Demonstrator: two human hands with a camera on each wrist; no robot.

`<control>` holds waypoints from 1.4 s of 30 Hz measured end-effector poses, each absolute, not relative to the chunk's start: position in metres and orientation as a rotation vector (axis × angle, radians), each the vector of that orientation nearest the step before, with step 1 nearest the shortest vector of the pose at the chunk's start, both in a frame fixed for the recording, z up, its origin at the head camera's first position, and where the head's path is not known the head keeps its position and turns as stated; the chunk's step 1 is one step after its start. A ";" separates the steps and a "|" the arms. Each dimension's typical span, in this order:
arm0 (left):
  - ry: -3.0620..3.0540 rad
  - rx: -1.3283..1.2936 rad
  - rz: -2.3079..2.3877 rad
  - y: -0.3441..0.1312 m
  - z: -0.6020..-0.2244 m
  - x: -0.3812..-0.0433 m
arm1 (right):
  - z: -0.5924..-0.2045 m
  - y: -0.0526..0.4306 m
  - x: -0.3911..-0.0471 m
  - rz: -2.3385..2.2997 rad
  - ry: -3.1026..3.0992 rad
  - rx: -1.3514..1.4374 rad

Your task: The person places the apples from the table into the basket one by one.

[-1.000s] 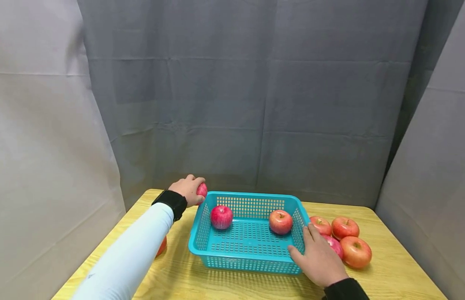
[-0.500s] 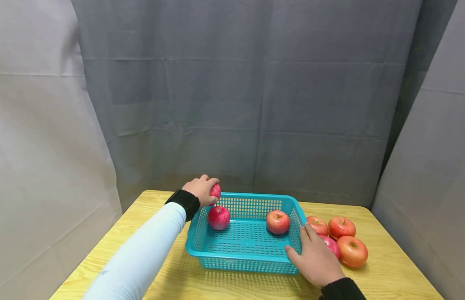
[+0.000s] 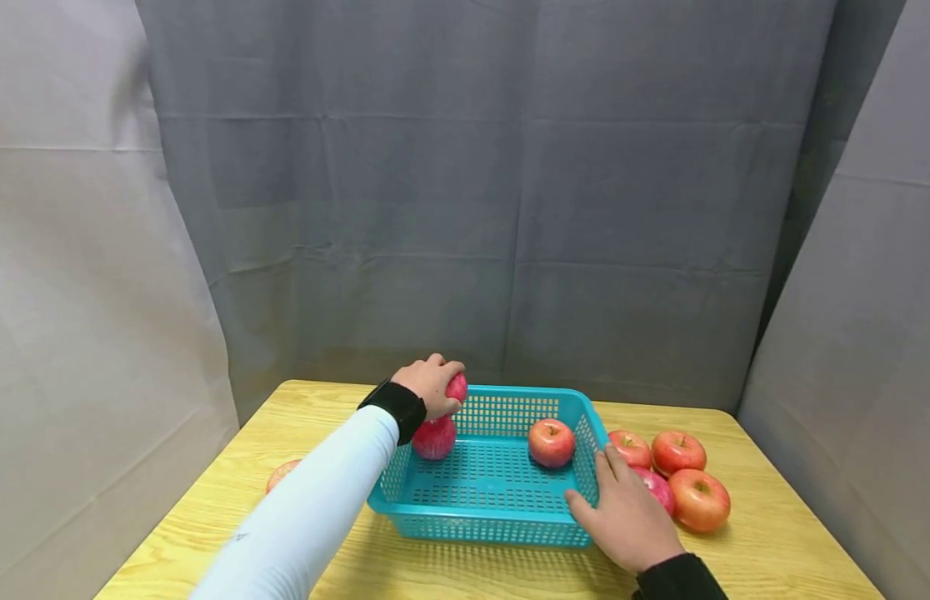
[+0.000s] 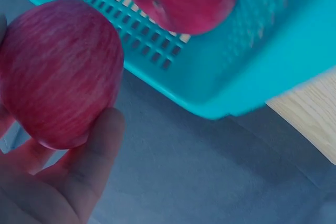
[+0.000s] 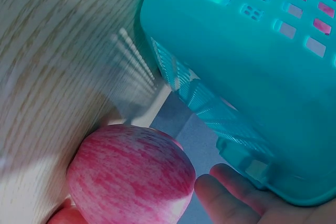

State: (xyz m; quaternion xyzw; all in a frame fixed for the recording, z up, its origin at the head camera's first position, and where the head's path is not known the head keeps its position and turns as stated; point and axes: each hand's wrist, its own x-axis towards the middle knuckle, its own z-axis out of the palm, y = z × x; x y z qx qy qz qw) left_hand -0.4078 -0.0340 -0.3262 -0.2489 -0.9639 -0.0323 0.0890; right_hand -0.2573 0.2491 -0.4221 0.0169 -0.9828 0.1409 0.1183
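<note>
My left hand grips a deep red apple above the back left corner of a turquoise plastic basket. Thumb and fingers curve round the fruit's underside in the left wrist view. Inside the basket, a dark red apple lies at the left, partly behind my left wrist, and a lighter red apple lies at the right. My right hand rests at the basket's right rim with its fingers extended. Just beside those fingers, outside the basket, sits a pinkish apple.
Several apples cluster on the wooden table right of the basket, among them an orange-red apple in front and a red apple behind. Another apple shows partly behind my left forearm. A grey curtain hangs behind the table.
My left hand has carried its apple rightward, from outside the basket's left rim to over its back left corner. My right hand has stayed at the right rim.
</note>
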 end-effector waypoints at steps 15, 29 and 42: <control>-2.835 -0.832 -0.052 -0.006 -0.352 -0.410 | -0.421 0.244 -0.252 0.410 -2.868 0.035; -2.830 -0.846 0.018 0.014 -0.371 -0.401 | -0.421 0.241 -0.246 0.412 -2.857 0.047; -2.892 -0.875 -0.048 0.026 -0.378 -0.393 | -0.420 0.240 -0.240 0.410 -2.851 0.046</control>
